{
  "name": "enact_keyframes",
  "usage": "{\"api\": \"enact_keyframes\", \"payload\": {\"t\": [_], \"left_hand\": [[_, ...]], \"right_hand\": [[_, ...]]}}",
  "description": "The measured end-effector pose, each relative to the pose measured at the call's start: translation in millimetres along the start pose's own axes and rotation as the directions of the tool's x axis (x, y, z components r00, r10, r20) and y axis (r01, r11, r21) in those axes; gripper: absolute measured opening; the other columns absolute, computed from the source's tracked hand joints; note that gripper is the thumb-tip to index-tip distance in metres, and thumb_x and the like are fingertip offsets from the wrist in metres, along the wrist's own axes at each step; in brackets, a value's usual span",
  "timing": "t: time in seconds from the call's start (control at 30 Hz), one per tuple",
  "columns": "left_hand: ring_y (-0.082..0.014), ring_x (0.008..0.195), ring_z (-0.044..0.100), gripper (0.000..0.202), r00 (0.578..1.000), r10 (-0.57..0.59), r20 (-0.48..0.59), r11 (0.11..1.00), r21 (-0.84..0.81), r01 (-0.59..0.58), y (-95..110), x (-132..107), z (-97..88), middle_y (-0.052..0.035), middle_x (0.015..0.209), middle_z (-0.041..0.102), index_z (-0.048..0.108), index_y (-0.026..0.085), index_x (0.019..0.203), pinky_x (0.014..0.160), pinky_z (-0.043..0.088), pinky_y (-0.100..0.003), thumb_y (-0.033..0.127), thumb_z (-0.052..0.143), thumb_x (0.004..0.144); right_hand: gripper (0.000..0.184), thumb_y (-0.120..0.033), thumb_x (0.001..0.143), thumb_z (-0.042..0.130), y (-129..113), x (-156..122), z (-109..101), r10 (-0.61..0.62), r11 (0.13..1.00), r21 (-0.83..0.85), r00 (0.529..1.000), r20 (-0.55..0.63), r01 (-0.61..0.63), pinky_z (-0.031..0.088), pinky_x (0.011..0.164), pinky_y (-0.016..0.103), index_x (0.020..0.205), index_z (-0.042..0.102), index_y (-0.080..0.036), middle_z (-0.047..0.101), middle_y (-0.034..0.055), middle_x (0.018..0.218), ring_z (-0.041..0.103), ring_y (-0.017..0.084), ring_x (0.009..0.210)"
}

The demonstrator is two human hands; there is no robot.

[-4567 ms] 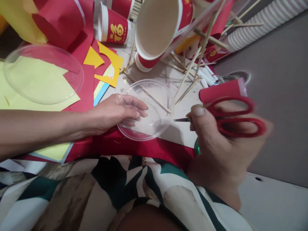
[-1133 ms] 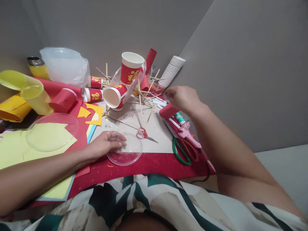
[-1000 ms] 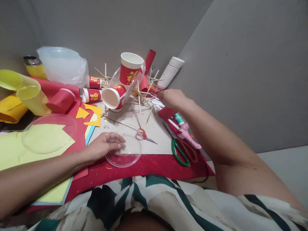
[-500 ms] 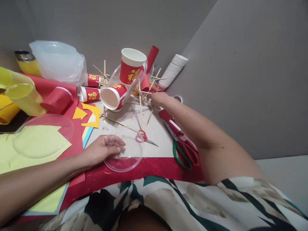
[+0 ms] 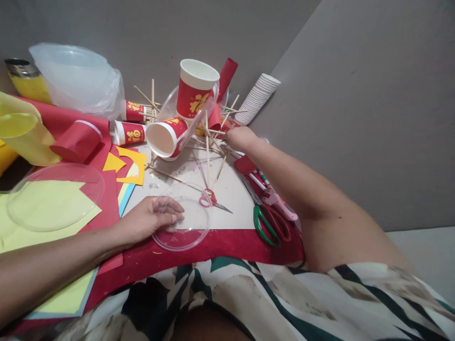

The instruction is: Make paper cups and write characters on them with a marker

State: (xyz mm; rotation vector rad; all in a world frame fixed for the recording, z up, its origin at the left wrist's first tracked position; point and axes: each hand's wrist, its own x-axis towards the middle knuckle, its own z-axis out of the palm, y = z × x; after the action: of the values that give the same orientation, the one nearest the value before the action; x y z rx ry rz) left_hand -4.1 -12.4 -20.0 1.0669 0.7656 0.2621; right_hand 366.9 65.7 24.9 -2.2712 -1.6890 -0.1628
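Observation:
My left hand lies flat on a small clear plastic lid near the table's front edge, fingers spread over its rim. Small red scissors lie just past the lid. My right hand reaches far across the table, its fingers curled in among the wooden sticks and white pens; whether it grips anything is hidden. Beside it stands a frame of sticks carrying red paper cups, with one cup on its side.
Green-and-red scissors and a pink glue gun lie under my right forearm. A larger clear lid rests on yellow paper at left. Rolled red and yellow paper, a plastic bag and stacked white cups line the back.
My right hand has put down the small red scissors beside the lid and reached away to the sticks and pens at the back. My left hand has stayed on the lid.

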Motion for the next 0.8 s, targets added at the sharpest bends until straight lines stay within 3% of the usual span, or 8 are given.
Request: {"api": "enact_keyframes", "payload": {"t": [0.1, 0.17, 0.3, 0.4, 0.5, 0.6, 0.7, 0.8], "left_hand": [[-0.0096, 0.069, 0.065, 0.04, 1.0, -0.006, -0.005, 1.0, 0.006, 0.006, 0, 0, -0.2, -0.0031, 0.083, 0.076, 0.071, 0.014, 0.087, 0.068, 0.056, -0.022, 0.031, 0.089, 0.056], [-0.0095, 0.069, 0.065, 0.04, 1.0, -0.008, -0.003, 1.0, 0.005, 0.008, 0, 0, -0.2, -0.0031, 0.084, 0.076, 0.071, 0.014, 0.087, 0.068, 0.056, -0.022, 0.031, 0.09, 0.056], [-0.0105, 0.071, 0.066, 0.042, 1.0, -0.009, -0.01, 1.0, 0.0, 0.009, 0, 0, 0.3, -0.0035, 0.085, 0.077, 0.071, 0.014, 0.088, 0.069, 0.057, -0.023, 0.032, 0.091, 0.055], [-0.0119, 0.075, 0.068, 0.042, 1.0, -0.008, -0.006, 1.0, 0.001, 0.008, -1, 0, 0.0, -0.0044, 0.086, 0.078, 0.072, 0.014, 0.087, 0.07, 0.058, -0.023, 0.032, 0.092, 0.055], [-0.0118, 0.075, 0.068, 0.039, 1.0, -0.007, -0.002, 1.0, 0.004, 0.007, -1, 1, -1.0, -0.0046, 0.087, 0.078, 0.072, 0.014, 0.088, 0.07, 0.058, -0.023, 0.03, 0.091, 0.057], [-0.0115, 0.074, 0.068, 0.035, 0.999, -0.007, -0.031, 1.0, -0.025, 0.006, -1, 1, 0.1, -0.0045, 0.087, 0.078, 0.072, 0.014, 0.091, 0.07, 0.059, -0.023, 0.025, 0.088, 0.063], [-0.0129, 0.076, 0.07, 0.025, 0.999, -0.003, -0.05, 0.998, -0.067, -0.001, -1, -1, 3.7, -0.005, 0.085, 0.077, 0.072, 0.013, 0.09, 0.07, 0.06, -0.025, 0.015, 0.084, 0.068], [-0.0115, 0.068, 0.068, 0.017, 0.999, -0.009, -0.032, 0.996, -0.09, 0.006, -1, -1, 6.0, -0.0043, 0.079, 0.075, 0.071, 0.012, 0.087, 0.065, 0.059, -0.025, 0.004, 0.075, 0.073]], "right_hand": [[0.035, -0.039, 0.103, 0.059, 4, -5, -17, 0.016, 1.0, -0.025, 0.992, 0.127, -0.013, 0.058, 0.098, 0.045, 0.131, 0.062, -0.017, 0.064, 0.0098, 0.132, 0.066, 0.024, 0.116], [0.033, -0.037, 0.107, 0.05, 6, -12, -32, 0.038, 0.999, -0.014, 0.992, 0.122, -0.037, 0.057, 0.1, 0.044, 0.129, 0.064, -0.016, 0.064, 0.0085, 0.131, 0.066, 0.023, 0.117], [0.015, -0.026, 0.1, 0.063, 10, -31, -63, 0.098, 0.987, 0.134, 0.994, -0.043, -0.091, 0.06, 0.087, 0.035, 0.107, 0.067, -0.014, 0.073, 0.007, 0.108, 0.071, 0.018, 0.095], [0.01, -0.011, 0.095, 0.051, 16, -54, -86, 0.173, 0.947, 0.304, 0.961, -0.216, -0.102, 0.055, 0.066, 0.024, 0.091, 0.056, -0.019, 0.076, 0.0091, 0.1, 0.071, 0.012, 0.075], [0.007, -0.02, 0.093, 0.045, 18, -83, -105, 0.22, 0.901, 0.429, 0.915, -0.337, -0.058, 0.053, 0.059, 0.024, 0.09, 0.043, -0.026, 0.077, 0.01, 0.105, 0.071, 0.011, 0.068], [0.01, -0.033, 0.083, 0.05, 7, -118, -110, 0.255, 0.768, 0.632, 0.857, -0.448, 0.102, 0.05, 0.052, 0.029, 0.087, 0.042, -0.028, 0.074, 0.0049, 0.08, 0.067, 0.015, 0.056], [0.021, -0.042, 0.075, 0.063, -21, -160, -102, 0.255, 0.651, 0.754, 0.911, -0.324, 0.085, 0.038, 0.04, 0.029, 0.079, 0.047, -0.028, 0.059, -0.0001, 0.056, 0.059, 0.018, 0.044], [0.017, -0.04, 0.08, 0.073, -55, -204, -89, 0.258, 0.476, 0.868, 0.966, 0.017, -0.143, 0.044, 0.04, 0.033, 0.077, 0.06, -0.03, 0.061, -0.0001, 0.058, 0.056, 0.019, 0.042]]}}
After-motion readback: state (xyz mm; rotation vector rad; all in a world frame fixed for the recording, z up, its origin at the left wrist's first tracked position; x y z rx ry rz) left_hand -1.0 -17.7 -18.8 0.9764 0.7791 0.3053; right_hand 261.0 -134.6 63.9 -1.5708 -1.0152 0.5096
